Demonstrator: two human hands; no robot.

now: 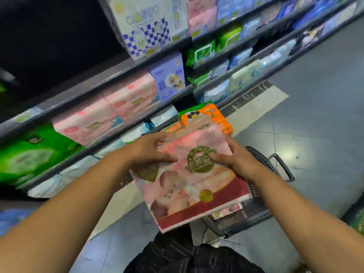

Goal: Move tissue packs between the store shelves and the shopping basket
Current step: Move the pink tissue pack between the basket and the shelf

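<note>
A large pink tissue pack (194,186) with a gold emblem and a baby picture lies across the top of a dark shopping basket (256,213) on the floor. My left hand (149,152) presses on its upper left part, fingers spread over the pack. My right hand (236,160) holds its right side, fingers on the gold emblem. An orange tissue pack (206,119) lies just beyond it, at the far end of the basket. Another small pink pack (232,210) shows inside the basket under the big one.
Store shelves (110,79) run along the left and top, stacked with pink packs (110,113), green packs (33,154), purple boxes (169,79) and checkered packs (145,26). The basket handle (283,168) sticks out to the right. Grey tiled floor (315,115) lies on the right.
</note>
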